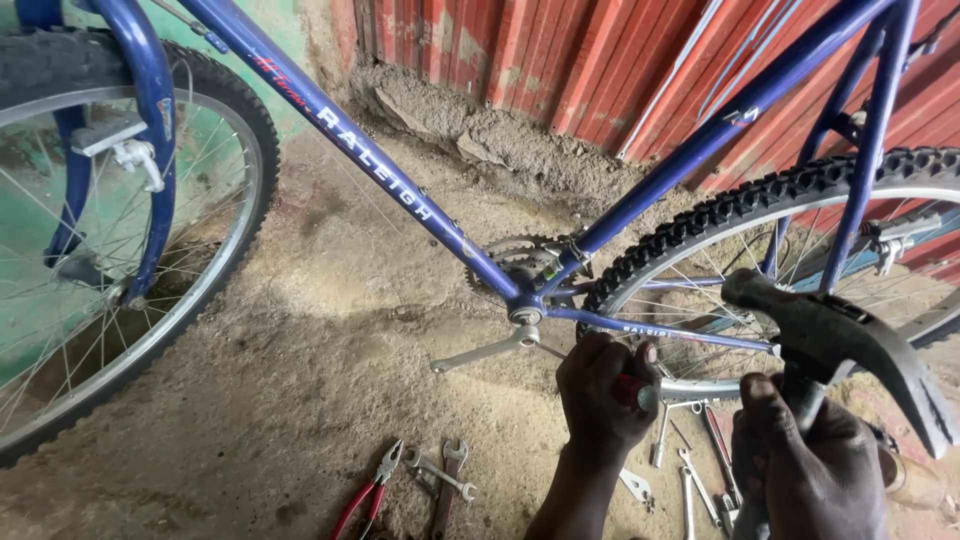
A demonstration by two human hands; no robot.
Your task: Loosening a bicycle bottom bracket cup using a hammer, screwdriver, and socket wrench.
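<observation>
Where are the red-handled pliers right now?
In the head view, the red-handled pliers lie on the dirt ground at bottom centre, just left of the spanners.

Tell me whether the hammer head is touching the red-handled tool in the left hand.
Apart. In the head view, the hammer head in the right hand is raised to the right of the red-handled tool gripped by the left hand, with wheel rim showing between them.

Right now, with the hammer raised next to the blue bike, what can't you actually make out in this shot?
- Head view: the tool in the left hand is wrapped by the fingers; only a red handle end shows.
- The hammer handle is covered by the right hand and cut off by the bottom edge.
- The spanners on the ground lie partly behind both hands.
- The front wheel is cut off by the left edge.
</observation>
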